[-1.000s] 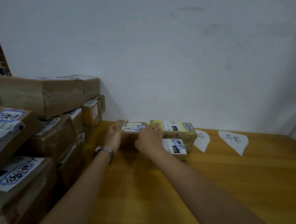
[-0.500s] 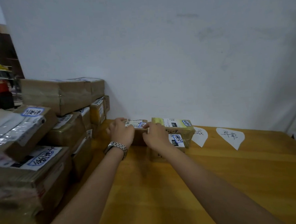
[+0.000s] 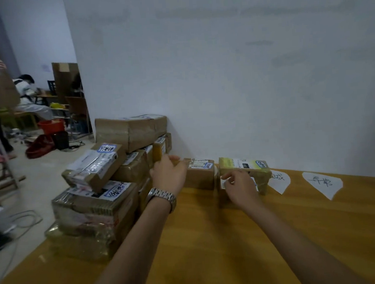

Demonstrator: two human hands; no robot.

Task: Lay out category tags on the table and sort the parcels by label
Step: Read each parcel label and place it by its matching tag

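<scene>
A small brown cardboard parcel (image 3: 199, 174), wrapped in clear tape and bearing a white shipping label with a blue-bordered handwritten tag on top, is sitting at the far edge of the wooden counter (image 3: 232, 238), close against the white wall (image 3: 243, 72). The left hand (image 3: 168, 176), with a silver metal wristwatch (image 3: 162, 196) on its wrist, is resting against the parcel's left end, fingers curled loosely around its upper left corner; whether they are gripping it I cannot tell. Just beside it to the right, a yellow-green topped cardboard parcel (image 3: 245, 167) is lying on another small box. The right hand (image 3: 240, 188) is hovering in front of that pair, fingers bent and partly open, holding nothing. Two white leaf-shaped paper tags (image 3: 322, 183) with handwriting are lying further right along the far edge. A stack of taped brown parcels (image 3: 101, 191) is filling the counter's left edge.
</scene>
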